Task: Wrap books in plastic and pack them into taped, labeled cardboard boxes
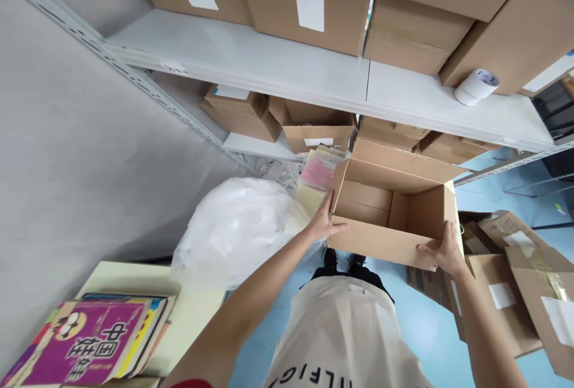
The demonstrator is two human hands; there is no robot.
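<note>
An open cardboard box (pixel 381 240) is held out in front of my body, its inside facing up and nothing visible in it. My left hand (pixel 326 220) grips the box's left end, thumb along the near wall and fingers on the side. At the right end, my right hand (pixel 445 249) clasps the near corner in the same way. The far flap stands folded outward toward the shelf. Just left of the box lie papers in a pink and clear cover (pixel 319 170), partly hidden behind it.
A large white plastic bag (pixel 242 226) bulges at left. Books (pixel 96 340) are stacked on a pale table at lower left. Cardboard boxes fill the metal shelves (pixel 251 53), with a white tape roll (pixel 476 86) at the edge. More cartons (pixel 497 292) lie on the blue floor at right.
</note>
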